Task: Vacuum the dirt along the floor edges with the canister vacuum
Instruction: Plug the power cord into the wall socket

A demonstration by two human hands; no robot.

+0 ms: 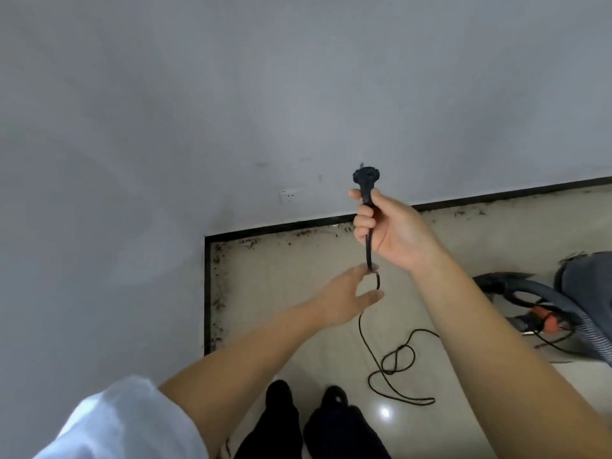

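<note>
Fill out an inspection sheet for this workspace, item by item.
Surface: glossy beige tile floor, dirt along the black baseboard edges.
Job's things: canister vacuum with hose lying at right; plug held up, not plugged in.
Clutter: nothing seen.
Hands: right hand grips the plug's neck; left hand pinches the cord below.
Cables: black cord looped loosely on the floor.
Surroundings: grey wall with a white outlet near the plug.

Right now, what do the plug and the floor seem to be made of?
Plug: likely moulded black plastic or rubber, matte, no shine.
Floor: probably glazed beige tile or polished stone; it mirrors a bright lamp spot near the feet.
</note>
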